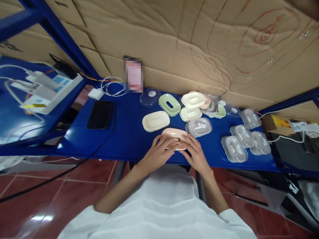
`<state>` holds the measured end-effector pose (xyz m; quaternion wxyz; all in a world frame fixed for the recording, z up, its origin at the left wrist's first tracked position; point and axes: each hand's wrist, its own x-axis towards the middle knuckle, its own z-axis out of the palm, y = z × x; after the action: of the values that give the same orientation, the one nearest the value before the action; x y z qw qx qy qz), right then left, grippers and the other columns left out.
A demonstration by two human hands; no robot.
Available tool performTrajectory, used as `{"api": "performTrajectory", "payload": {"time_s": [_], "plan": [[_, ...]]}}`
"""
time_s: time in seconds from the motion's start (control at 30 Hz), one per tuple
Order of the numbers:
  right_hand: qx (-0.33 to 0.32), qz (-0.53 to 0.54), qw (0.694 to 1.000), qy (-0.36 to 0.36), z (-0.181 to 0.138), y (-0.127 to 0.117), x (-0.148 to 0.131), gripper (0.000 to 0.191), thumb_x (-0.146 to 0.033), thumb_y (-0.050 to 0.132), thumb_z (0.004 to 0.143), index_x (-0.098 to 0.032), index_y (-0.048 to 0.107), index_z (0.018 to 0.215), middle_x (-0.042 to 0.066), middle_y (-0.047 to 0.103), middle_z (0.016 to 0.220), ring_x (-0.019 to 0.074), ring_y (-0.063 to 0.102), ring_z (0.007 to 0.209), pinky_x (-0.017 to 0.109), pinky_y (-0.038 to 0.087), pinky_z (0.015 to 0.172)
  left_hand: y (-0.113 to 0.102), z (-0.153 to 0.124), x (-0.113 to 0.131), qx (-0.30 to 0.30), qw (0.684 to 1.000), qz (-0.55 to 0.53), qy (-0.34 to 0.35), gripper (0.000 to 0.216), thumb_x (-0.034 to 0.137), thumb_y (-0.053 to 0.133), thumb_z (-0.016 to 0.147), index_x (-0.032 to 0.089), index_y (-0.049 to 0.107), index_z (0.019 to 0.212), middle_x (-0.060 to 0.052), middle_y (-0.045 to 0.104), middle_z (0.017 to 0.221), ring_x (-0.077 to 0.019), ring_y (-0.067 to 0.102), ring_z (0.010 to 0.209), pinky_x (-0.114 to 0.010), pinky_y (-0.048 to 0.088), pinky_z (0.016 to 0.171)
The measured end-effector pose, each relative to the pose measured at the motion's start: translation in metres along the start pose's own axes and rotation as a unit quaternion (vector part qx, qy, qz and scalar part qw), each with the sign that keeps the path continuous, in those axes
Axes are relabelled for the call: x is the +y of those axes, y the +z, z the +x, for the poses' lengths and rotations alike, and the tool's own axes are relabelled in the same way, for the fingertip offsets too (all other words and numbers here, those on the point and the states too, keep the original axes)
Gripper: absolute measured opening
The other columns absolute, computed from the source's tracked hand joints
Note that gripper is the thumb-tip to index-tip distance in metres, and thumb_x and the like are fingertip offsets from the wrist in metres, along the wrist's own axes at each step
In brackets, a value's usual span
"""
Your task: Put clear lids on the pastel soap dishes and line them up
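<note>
Peach dish [171, 132] lies under left hand [159, 152] and right hand [196, 153], fingers spread (stickers [201, 124] illegible).

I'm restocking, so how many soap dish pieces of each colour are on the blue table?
Cream dishes: 3
Green dishes: 2
Peach dishes: 2
Clear dishes: 8
Total: 15, though the back pile overlaps.

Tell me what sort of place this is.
Likely a small workshop or packing bench: a blue metal table backed by cardboard, many pastel soap dishes and clear lids laid out on it, and a power strip with chargers alongside.
</note>
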<state>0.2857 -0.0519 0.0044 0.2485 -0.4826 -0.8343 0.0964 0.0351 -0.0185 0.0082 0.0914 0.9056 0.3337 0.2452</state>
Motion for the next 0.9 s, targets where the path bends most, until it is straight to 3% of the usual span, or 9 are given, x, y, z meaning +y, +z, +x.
{"api": "performTrajectory", "payload": {"time_s": [0.17,0.3,0.37,0.43,0.5,0.57,0.63,0.73,0.9], "plan": [[-0.017,-0.005,1.0,0.003,-0.004,0.003,-0.002,0.048,-0.023,0.055,0.11,-0.029,0.056,0.158,0.007,0.055,0.164,0.0284,0.04,0.161,0.055,0.045,0.128,-0.002,-0.013,-0.012,-0.005,0.998,-0.051,-0.025,0.037,0.015,0.054,0.108,0.022,0.066,0.143,-0.011,0.07,0.143,-0.0258,0.061,0.14,-0.047,0.05,0.117],[-0.039,-0.027,0.999,-0.017,-0.002,0.008,-0.007,0.045,-0.018,0.054,0.109,-0.028,0.061,0.153,0.008,0.056,0.163,0.0281,0.042,0.16,0.057,0.043,0.128,-0.024,-0.008,-0.027,-0.051,0.985,-0.167,0.014,0.039,0.029,0.062,0.107,0.032,0.066,0.146,-0.006,0.072,0.145,-0.0244,0.063,0.139,-0.043,0.055,0.111],[-0.039,-0.022,0.999,-0.017,0.0,0.009,-0.007,0.042,-0.019,0.056,0.109,-0.027,0.063,0.149,0.009,0.059,0.161,0.0279,0.044,0.158,0.057,0.044,0.126,-0.038,0.004,-0.047,-0.039,0.979,-0.198,0.009,0.039,0.03,0.06,0.107,0.035,0.066,0.146,-0.005,0.073,0.143,-0.0212,0.068,0.134,-0.038,0.055,0.111],[-0.036,-0.014,0.999,-0.014,0.002,0.009,-0.006,0.039,-0.023,0.059,0.108,-0.027,0.065,0.146,0.01,0.06,0.159,0.0283,0.047,0.156,0.056,0.045,0.124,-0.046,0.022,-0.075,0.024,0.988,-0.14,-0.063,0.037,0.03,0.056,0.108,0.032,0.069,0.143,-0.008,0.071,0.144,-0.0239,0.066,0.137,-0.042,0.051,0.117],[-0.027,-0.008,1.0,-0.01,0.004,0.01,-0.005,0.037,-0.026,0.063,0.107,-0.027,0.066,0.144,0.01,0.062,0.157,0.0288,0.049,0.154,0.056,0.046,0.122,-0.047,0.043,-0.107,0.047,0.988,-0.039,-0.145,0.043,0.037,0.056,0.107,0.028,0.065,0.148,-0.014,0.059,0.158,-0.0338,0.056,0.147,-0.053,0.045,0.122],[-0.02,-0.005,1.0,-0.003,0.006,0.011,-0.005,0.037,-0.028,0.064,0.107,-0.027,0.066,0.144,0.01,0.063,0.156,0.029,0.051,0.152,0.055,0.046,0.121,-0.042,0.061,-0.135,0.017,0.973,0.041,-0.228,0.065,0.047,0.063,0.103,0.024,0.05,0.163,-0.021,0.034,0.175,-0.0459,0.036,0.16,-0.064,0.039,0.122],[-0.015,-0.004,1.0,0.005,0.007,0.013,-0.006,0.036,-0.028,0.064,0.107,-0.028,0.066,0.143,0.011,0.063,0.155,0.0288,0.052,0.15,0.054,0.047,0.12,-0.036,0.073,-0.152,-0.025,0.961,0.071,-0.265,0.073,0.052,0.064,0.102,0.022,0.044,0.166,-0.024,0.026,0.178,-0.0496,0.029,0.162,-0.066,0.04,0.12],[-0.011,-0.002,1.0,0.015,0.008,0.015,-0.008,0.035,-0.028,0.063,0.108,-0.028,0.065,0.143,0.011,0.063,0.155,0.0287,0.052,0.15,0.053,0.046,0.12,-0.03,0.076,-0.161,-0.03,0.957,0.076,-0.28,0.067,0.057,0.064,0.102,0.02,0.055,0.157,-0.026,0.037,0.17,-0.0479,0.035,0.158,-0.061,0.044,0.117],[-0.013,0.0,1.0,0.018,0.009,0.016,-0.007,0.036,-0.028,0.062,0.108,-0.028,0.065,0.144,0.01,0.062,0.155,0.0287,0.052,0.15,0.053,0.047,0.119,-0.039,0.067,-0.158,0.047,0.943,0.066,-0.322,0.05,0.052,0.054,0.106,0.018,0.067,0.14,-0.021,0.06,0.142,-0.0404,0.057,0.134,-0.054,0.048,0.109]]}}
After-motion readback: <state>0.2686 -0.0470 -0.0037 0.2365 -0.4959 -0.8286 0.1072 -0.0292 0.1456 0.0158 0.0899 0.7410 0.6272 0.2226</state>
